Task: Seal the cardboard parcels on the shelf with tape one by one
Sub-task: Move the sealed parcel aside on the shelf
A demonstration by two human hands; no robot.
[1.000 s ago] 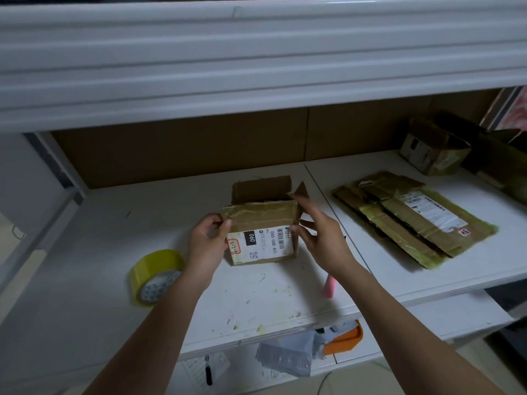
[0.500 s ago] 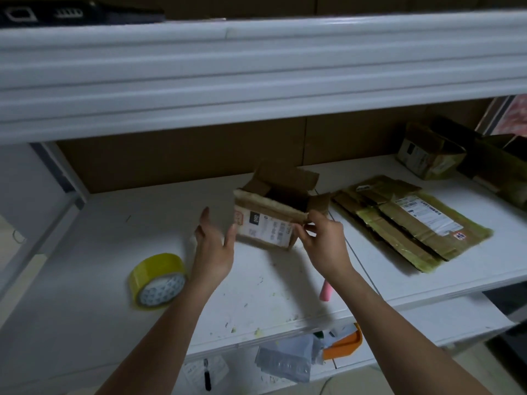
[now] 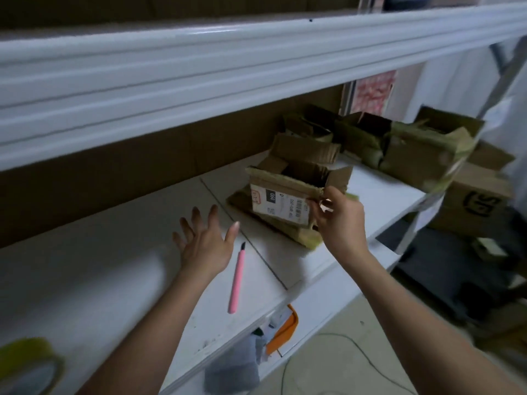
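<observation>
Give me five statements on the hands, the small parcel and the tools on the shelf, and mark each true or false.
1. The right hand pinches the small parcel at its corner. True.
2. The left hand grips the tape roll. False: it is spread open, holding nothing.
3. The small parcel's top flaps are open. True.
4. The pink cutter lies inside the parcel. False: it lies on the shelf beside the left hand.
5. The tape roll sits on the parcel. False: it is at the shelf's near left.
</observation>
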